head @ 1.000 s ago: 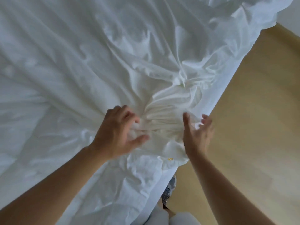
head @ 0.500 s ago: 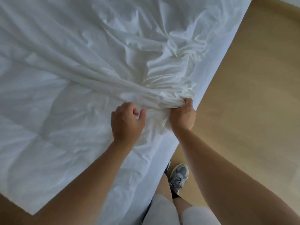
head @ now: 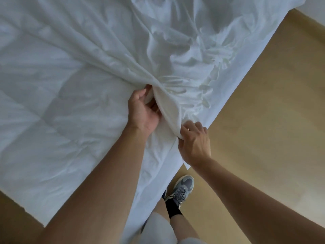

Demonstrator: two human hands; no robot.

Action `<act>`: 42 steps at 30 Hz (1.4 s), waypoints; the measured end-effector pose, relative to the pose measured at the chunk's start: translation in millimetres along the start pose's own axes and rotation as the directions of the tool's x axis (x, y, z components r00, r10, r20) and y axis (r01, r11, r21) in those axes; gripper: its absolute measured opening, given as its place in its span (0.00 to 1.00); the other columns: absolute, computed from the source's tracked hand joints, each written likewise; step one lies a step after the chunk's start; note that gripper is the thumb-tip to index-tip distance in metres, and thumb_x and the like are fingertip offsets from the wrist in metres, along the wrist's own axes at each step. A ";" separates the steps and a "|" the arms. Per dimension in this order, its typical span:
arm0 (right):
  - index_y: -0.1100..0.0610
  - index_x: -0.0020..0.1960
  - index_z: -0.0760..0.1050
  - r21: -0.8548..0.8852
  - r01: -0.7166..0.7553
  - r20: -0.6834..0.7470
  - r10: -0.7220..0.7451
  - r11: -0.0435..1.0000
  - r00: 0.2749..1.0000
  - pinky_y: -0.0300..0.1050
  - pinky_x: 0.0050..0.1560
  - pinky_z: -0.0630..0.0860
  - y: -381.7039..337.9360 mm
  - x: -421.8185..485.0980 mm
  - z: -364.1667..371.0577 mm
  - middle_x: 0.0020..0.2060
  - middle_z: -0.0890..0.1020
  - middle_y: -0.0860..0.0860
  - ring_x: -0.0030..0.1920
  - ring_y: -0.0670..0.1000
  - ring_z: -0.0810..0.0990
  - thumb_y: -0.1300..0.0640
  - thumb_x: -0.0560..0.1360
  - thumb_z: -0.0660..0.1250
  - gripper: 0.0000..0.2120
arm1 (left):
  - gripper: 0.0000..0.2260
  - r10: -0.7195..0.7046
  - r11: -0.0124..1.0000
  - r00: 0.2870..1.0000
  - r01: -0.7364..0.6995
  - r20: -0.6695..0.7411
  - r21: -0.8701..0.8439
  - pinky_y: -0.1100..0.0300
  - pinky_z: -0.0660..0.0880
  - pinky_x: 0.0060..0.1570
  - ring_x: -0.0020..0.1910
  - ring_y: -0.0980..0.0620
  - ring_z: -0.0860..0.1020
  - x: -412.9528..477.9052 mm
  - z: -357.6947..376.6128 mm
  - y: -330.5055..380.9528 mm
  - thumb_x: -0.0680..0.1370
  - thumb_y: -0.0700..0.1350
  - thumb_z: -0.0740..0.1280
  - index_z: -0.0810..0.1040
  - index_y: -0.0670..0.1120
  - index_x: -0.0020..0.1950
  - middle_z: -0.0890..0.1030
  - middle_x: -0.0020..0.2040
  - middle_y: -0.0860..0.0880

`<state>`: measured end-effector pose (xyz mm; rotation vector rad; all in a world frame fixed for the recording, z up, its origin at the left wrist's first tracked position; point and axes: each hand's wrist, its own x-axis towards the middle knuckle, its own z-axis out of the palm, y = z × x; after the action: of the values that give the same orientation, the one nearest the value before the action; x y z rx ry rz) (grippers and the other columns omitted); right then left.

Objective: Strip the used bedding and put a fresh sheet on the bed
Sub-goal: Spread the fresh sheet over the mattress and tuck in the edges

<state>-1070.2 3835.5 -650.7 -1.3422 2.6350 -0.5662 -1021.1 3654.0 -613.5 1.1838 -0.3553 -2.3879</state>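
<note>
L hand (head: 143, 111) – grips bunched white sheet (head: 168, 110) | R hand (head: 194, 142) – pinches sheet fold at bed edge (head: 228, 103) | grey shoe (head: 181, 190) on floor

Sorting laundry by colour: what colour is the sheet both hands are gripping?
Plain white sheet, clearest in head view.
</note>
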 end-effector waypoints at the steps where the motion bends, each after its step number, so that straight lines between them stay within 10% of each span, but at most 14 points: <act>1: 0.59 0.40 0.77 -0.033 0.029 0.045 -0.028 0.999 0.999 0.49 0.40 0.66 4.1 0.1 -7.6 0.45 0.78 0.53 0.42 0.56 0.72 0.68 0.66 0.71 0.07 | 0.12 0.011 0.998 1.000 -0.012 -0.009 -0.068 0.52 0.76 0.54 0.43 0.45 0.79 2.3 2.2 -0.4 0.77 0.48 0.60 0.80 0.44 0.50 0.81 0.39 0.45; 3: 0.56 0.48 0.82 -0.128 0.153 0.266 -0.114 0.980 0.957 0.54 0.47 0.73 5.0 4.2 -26.7 0.58 0.77 0.54 0.52 0.59 0.75 0.63 0.70 0.72 0.07 | 0.15 0.041 0.993 0.999 -0.040 0.005 -0.107 0.49 0.75 0.57 0.47 0.43 0.79 4.8 4.1 -5.4 0.80 0.49 0.56 0.81 0.44 0.48 0.81 0.42 0.45; 6: 0.50 0.63 0.80 -0.105 0.324 0.789 -0.120 0.940 0.602 0.53 0.59 0.74 -1.4 40.0 -60.7 0.65 0.74 0.51 0.62 0.54 0.73 0.43 0.79 0.66 0.18 | 0.20 0.004 0.999 0.997 -0.007 0.079 0.035 0.45 0.75 0.61 0.57 0.40 0.80 5.4 7.3 -11.4 0.83 0.55 0.56 0.80 0.43 0.61 0.83 0.54 0.42; 8: 0.52 0.57 0.83 0.040 0.078 0.884 -0.072 0.996 0.462 0.48 0.53 0.77 -6.4 85.0 -81.4 0.54 0.83 0.49 0.54 0.49 0.81 0.26 0.72 0.60 0.32 | 0.23 -0.049 0.997 0.979 0.035 0.197 0.073 0.42 0.76 0.59 0.60 0.36 0.78 6.1 13.8 -5.5 0.83 0.56 0.56 0.78 0.41 0.66 0.80 0.59 0.37; 11: 0.55 0.36 0.77 0.236 -0.354 0.334 0.266 0.905 0.904 0.47 0.39 0.73 8.3 166.4 -89.3 0.32 0.83 0.49 0.39 0.53 0.83 0.24 0.69 0.60 0.33 | 0.23 -0.050 0.997 0.931 0.069 0.361 -0.039 0.38 0.67 0.69 0.68 0.33 0.70 9.0 22.7 5.1 0.82 0.53 0.55 0.73 0.39 0.69 0.71 0.68 0.33; 13: 0.55 0.49 0.76 0.236 -0.524 0.045 0.529 0.819 0.847 0.47 0.47 0.73 28.4 216.8 -77.3 0.46 0.82 0.52 0.52 0.57 0.81 0.25 0.67 0.65 0.33 | 0.21 -0.072 0.996 0.958 0.086 0.278 -0.038 0.44 0.64 0.73 0.70 0.38 0.70 8.8 23.1 -0.3 0.80 0.49 0.57 0.74 0.42 0.69 0.75 0.67 0.38; 16: 0.63 0.72 0.68 0.067 -0.701 0.392 0.627 0.710 0.673 0.53 0.62 0.76 38.3 254.7 -39.4 0.65 0.76 0.58 0.64 0.61 0.77 0.22 0.59 0.69 0.56 | 0.20 -0.162 0.969 0.967 0.119 0.198 0.215 0.49 0.68 0.68 0.67 0.44 0.75 5.1 26.0 -25.6 0.81 0.52 0.59 0.76 0.43 0.69 0.80 0.64 0.43; 20: 0.60 0.68 0.74 -0.038 -0.468 0.489 0.425 0.883 0.761 0.49 0.60 0.74 47.8 265.4 7.2 0.63 0.80 0.59 0.62 0.62 0.78 0.32 0.74 0.65 0.36 | 0.29 -0.162 0.917 0.987 0.153 -0.005 0.368 0.46 0.68 0.73 0.68 0.48 0.77 8.7 37.1 -52.9 0.78 0.64 0.62 0.76 0.46 0.71 0.81 0.67 0.47; 25: 0.58 0.62 0.78 0.072 -0.543 0.414 0.470 0.837 0.780 0.50 0.56 0.76 73.8 272.1 10.0 0.58 0.82 0.59 0.58 0.62 0.81 0.38 0.76 0.63 0.26 | 0.35 -0.015 0.843 0.970 0.143 -0.243 0.519 0.50 0.78 0.61 0.59 0.50 0.82 -0.1 41.7 -93.2 0.73 0.72 0.57 0.80 0.48 0.65 0.85 0.58 0.49; 28: 0.56 0.59 0.80 0.085 -0.499 0.354 0.442 0.863 0.824 0.50 0.54 0.78 88.2 279.9 -0.1 0.54 0.84 0.58 0.55 0.62 0.83 0.43 0.74 0.62 0.21 | 0.24 0.238 0.873 0.848 0.028 -0.474 0.487 0.62 0.79 0.38 0.47 0.50 0.85 -12.0 27.3 -116.5 0.81 0.62 0.59 0.81 0.44 0.59 0.86 0.45 0.51; 31: 0.56 0.58 0.80 0.094 -0.484 0.321 0.434 0.870 0.842 0.49 0.52 0.76 94.2 285.4 -3.9 0.53 0.84 0.58 0.54 0.62 0.83 0.48 0.73 0.61 0.20 | 0.17 0.474 0.779 0.646 0.010 -0.599 0.627 0.56 0.74 0.43 0.49 0.37 0.81 -29.2 14.2 -122.5 0.86 0.48 0.57 0.78 0.38 0.65 0.83 0.46 0.39; 36: 0.58 0.59 0.80 0.089 -0.512 0.255 0.477 0.855 0.841 0.52 0.53 0.78 90.8 290.3 -4.5 0.53 0.84 0.59 0.54 0.63 0.83 0.50 0.77 0.60 0.17 | 0.27 0.447 0.848 0.571 -0.026 -0.688 0.530 0.63 0.66 0.28 0.24 0.60 0.69 -62.3 -3.9 -116.2 0.85 0.59 0.54 0.72 0.55 0.27 0.70 0.23 0.57; 42: 0.59 0.64 0.77 0.041 -0.477 0.139 0.468 0.878 0.873 0.50 0.62 0.74 100.0 299.9 -6.4 0.59 0.82 0.58 0.60 0.61 0.80 0.51 0.81 0.57 0.19 | 0.27 0.480 0.867 0.404 -0.086 -0.779 0.490 0.69 0.70 0.23 0.24 0.62 0.76 -102.8 -46.5 -106.7 0.84 0.61 0.55 0.78 0.49 0.32 0.79 0.25 0.56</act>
<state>-1325.9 3650.3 -667.6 -0.6389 2.6623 -0.4800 -959.0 3796.3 -615.3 2.1530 -0.5996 -1.1061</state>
